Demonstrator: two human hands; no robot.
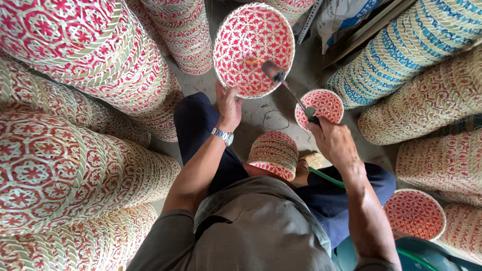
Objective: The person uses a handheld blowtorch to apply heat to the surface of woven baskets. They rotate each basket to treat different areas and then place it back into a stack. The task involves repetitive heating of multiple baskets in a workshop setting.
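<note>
My left hand [228, 105] grips the lower rim of a round red-and-white woven basket [251, 47], held up with its open inside facing me. My right hand [334, 140] holds the handle of a slim metal torch tool [288, 88], whose dark nozzle sits over the basket's lower right inside. A steel watch [222, 135] is on my left wrist. A small woven basket [273, 153] rests upside down on my knee between my arms. Another small red woven basket [326, 105] lies on the floor beyond my right hand.
Tall stacks of red-and-white woven baskets [75, 150] crowd the left side. Stacks of blue [401, 45] and tan baskets [437, 95] lie on the right. A red basket [414, 213] sits by my right elbow. A green hose [326, 178] runs under my right arm. Grey floor [271, 118] shows ahead.
</note>
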